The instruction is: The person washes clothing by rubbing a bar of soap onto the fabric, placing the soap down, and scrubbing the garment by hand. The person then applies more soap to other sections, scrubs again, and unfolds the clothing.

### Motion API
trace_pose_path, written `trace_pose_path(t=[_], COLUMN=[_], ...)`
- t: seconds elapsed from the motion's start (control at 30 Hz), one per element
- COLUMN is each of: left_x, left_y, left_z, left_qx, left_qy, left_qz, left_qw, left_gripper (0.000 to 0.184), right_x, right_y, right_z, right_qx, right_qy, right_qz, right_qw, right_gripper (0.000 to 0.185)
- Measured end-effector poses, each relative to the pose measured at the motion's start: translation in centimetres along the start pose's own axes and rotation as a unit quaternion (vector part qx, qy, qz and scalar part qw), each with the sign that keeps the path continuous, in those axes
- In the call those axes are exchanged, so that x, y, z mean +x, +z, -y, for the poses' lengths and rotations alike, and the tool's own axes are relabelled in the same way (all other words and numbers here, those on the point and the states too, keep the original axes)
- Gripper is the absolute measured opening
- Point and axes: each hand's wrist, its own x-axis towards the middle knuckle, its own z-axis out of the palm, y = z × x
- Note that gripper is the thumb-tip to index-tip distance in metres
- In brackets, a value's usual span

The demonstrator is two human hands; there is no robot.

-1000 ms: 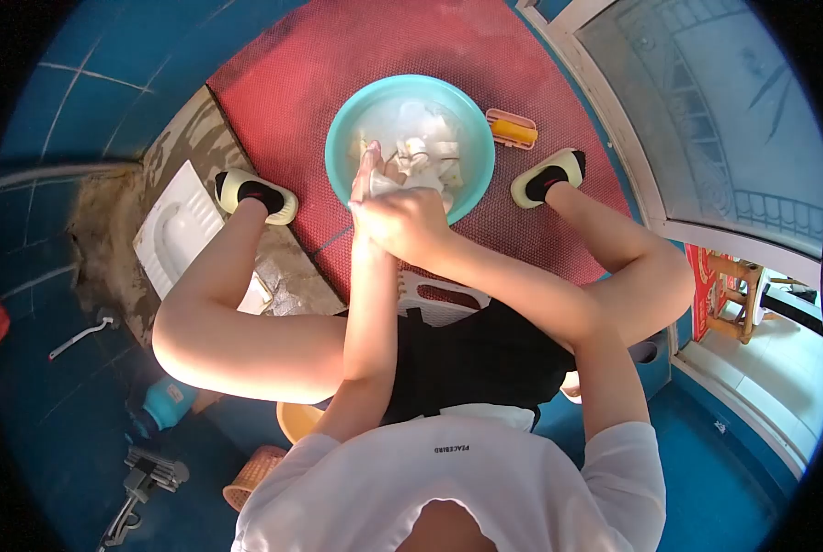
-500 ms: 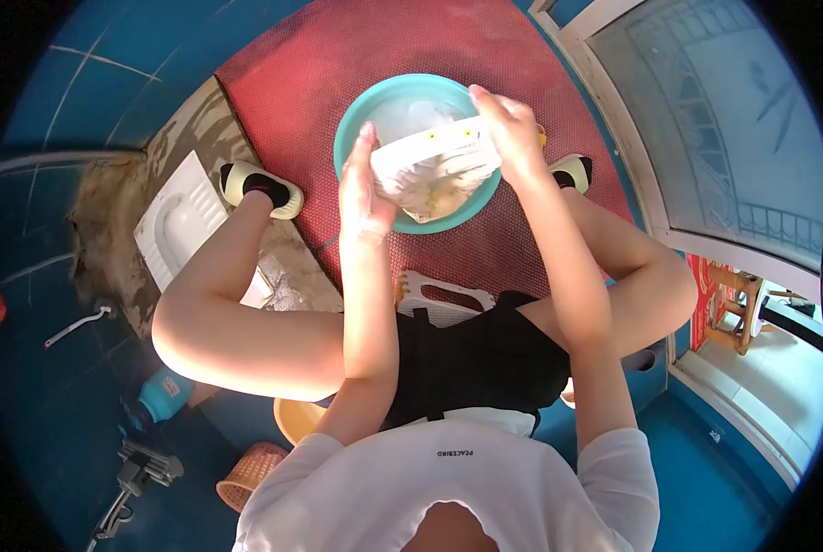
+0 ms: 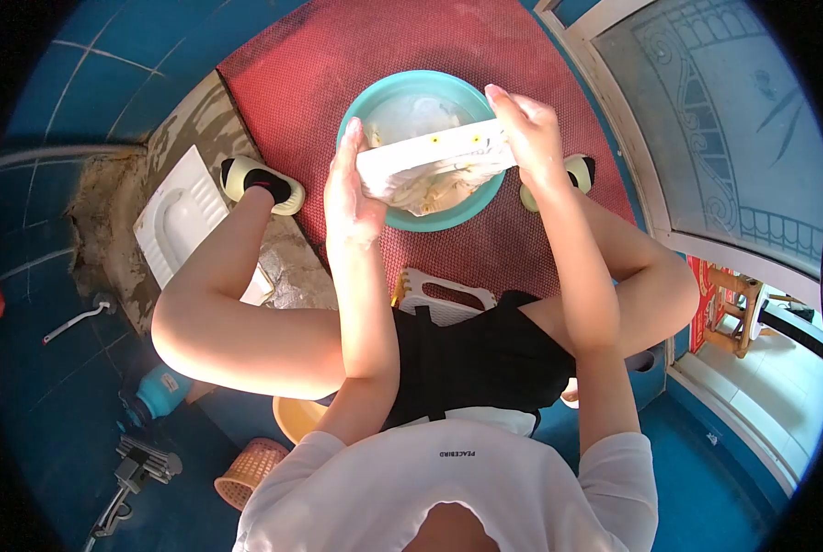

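A wet white cloth (image 3: 439, 170) with small yellow marks along its upper band is stretched over a turquoise basin (image 3: 388, 85). My left hand (image 3: 353, 189) grips the cloth's left end, thumb and fingers pointing up. At the cloth's other end, my right hand (image 3: 533, 133) is closed round the band at the basin's right rim. The lower part of the cloth hangs in folds. Behind it, whitish water (image 3: 418, 115) shows in the basin.
A red mat (image 3: 292, 83) lies under the basin. A squat toilet (image 3: 182, 216) is at the left, a white plastic item (image 3: 444, 293) between the legs. Lower left are a blue bottle (image 3: 161, 391), a mop head (image 3: 145, 465), a pink basket (image 3: 249, 471) and a yellow basin (image 3: 297, 419).
Both hands were together on bunched cloth at the basin's near left. They have moved apart, and the cloth is now spread between them. Since the middle frame they have parted slightly further.
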Motion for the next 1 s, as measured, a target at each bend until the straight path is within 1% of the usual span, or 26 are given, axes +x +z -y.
trace_pose_path(t=[0.1,0.17,0.23,0.27,0.3,0.37,0.4,0.43,0.47,0.5,0.53,0.57,0.6,0.63,0.67,0.7,0.73,0.77,0.83,0.87,0.9,0.97,1.0], left_x=[-0.2,-0.3,-0.4,-0.2,-0.2,-0.8,-0.9,-1.0,-0.9,-0.6,-0.4,-0.2,-0.2,-0.2,-0.3,-0.4,-0.5,-0.8,-1.5,-1.5,-1.4,-1.2,-1.1], left_y=[-0.2,0.1,0.2,0.1,0.2,1.6,1.9,1.9,1.4,0.9,0.5,0.3,0.3,0.3,0.3,0.2,0.3,0.5,1.4,1.6,1.5,1.2,1.1], left_z=[0.1,0.2,0.5,1.0,1.4,1.4,1.3,1.2,1.2,1.1,1.1,1.1,1.1,1.2,1.1,1.0,0.8,0.8,0.7,0.5,0.4,0.1,0.0], left_qx=[-0.034,-0.022,-0.008,0.053,0.114,0.123,0.137,0.152,0.154,0.170,0.185,0.185,0.205,0.224,0.224,0.262,0.300,0.301,0.314,0.325,0.325,0.377,0.376], left_qy=[-0.021,-0.016,-0.011,0.008,0.028,0.033,0.035,0.037,0.038,0.051,0.063,0.063,0.047,0.029,0.027,0.010,-0.006,-0.007,-0.021,-0.014,-0.013,0.020,0.020], left_qz=[0.022,0.019,0.018,0.032,0.046,0.030,0.015,-0.001,-0.004,0.019,0.043,0.043,0.057,0.071,0.071,0.102,0.133,0.132,0.120,0.142,0.141,0.135,0.134], left_qw=[0.999,0.999,1.000,0.998,0.992,0.991,0.990,0.988,0.987,0.984,0.980,0.980,0.976,0.971,0.972,0.960,0.945,0.944,0.942,0.935,0.935,0.916,0.917], left_gripper=[0.029,0.027,0.025,0.023,0.021,0.019,0.021,0.025,0.025,0.034,0.043,0.043,0.049,0.056,0.056,0.059,0.063,0.063,0.067,0.070,0.070,0.069,0.069], right_x=[0.3,0.1,-0.3,0.1,0.0,-0.2,-0.7,-1.0,-1.2,-1.4,-1.7,-2.0,-2.2,-2.2,-2.2,-2.3,-2.2,-2.1,-2.0,-2.0,-1.9,-1.6,-1.7], right_y=[-0.4,-0.4,0.1,0.0,0.3,1.5,2.1,2.1,2.1,2.1,2.4,2.8,3.0,2.8,2.4,2.1,1.8,1.4,1.1,0.9,0.5,-0.2,-0.4], right_z=[-0.5,-0.5,-0.9,-2.4,-2.7,-4.3,-4.0,-3.5,-2.8,-2.4,-2.2,-2.0,-1.8,-1.6,-1.3,-0.8,-0.2,0.6,2.5,2.7,2.6,2.3,2.5], right_qx=[-0.018,-0.027,-0.082,-0.132,-0.150,-0.100,-0.028,-0.026,0.019,0.062,0.063,0.054,0.044,0.043,-0.058,-0.156,-0.081,-0.080,-0.036,-0.025,-0.025,0.025,0.026], right_qy=[-0.020,-0.026,-0.028,-0.028,-0.020,-0.007,0.043,0.044,0.065,0.085,0.085,0.032,-0.021,-0.020,-0.030,-0.039,0.052,0.053,-0.044,-0.051,-0.051,-0.033,-0.034], right_qz=[0.011,0.009,0.035,0.085,0.145,0.155,0.156,0.156,0.191,0.225,0.226,0.223,0.219,0.218,0.280,0.338,0.393,0.393,0.332,0.312,0.313,0.277,0.254], right_qw=[1.000,0.999,0.996,0.987,0.978,0.983,0.986,0.986,0.979,0.969,0.968,0.973,0.975,0.975,0.958,0.927,0.915,0.915,0.941,0.948,0.948,0.960,0.966], right_gripper=[0.030,0.031,0.033,0.037,0.038,0.039,0.037,0.037,0.034,0.030,0.030,0.032,0.035,0.035,0.033,0.031,0.027,0.027,0.028,0.029,0.029,0.027,0.029])
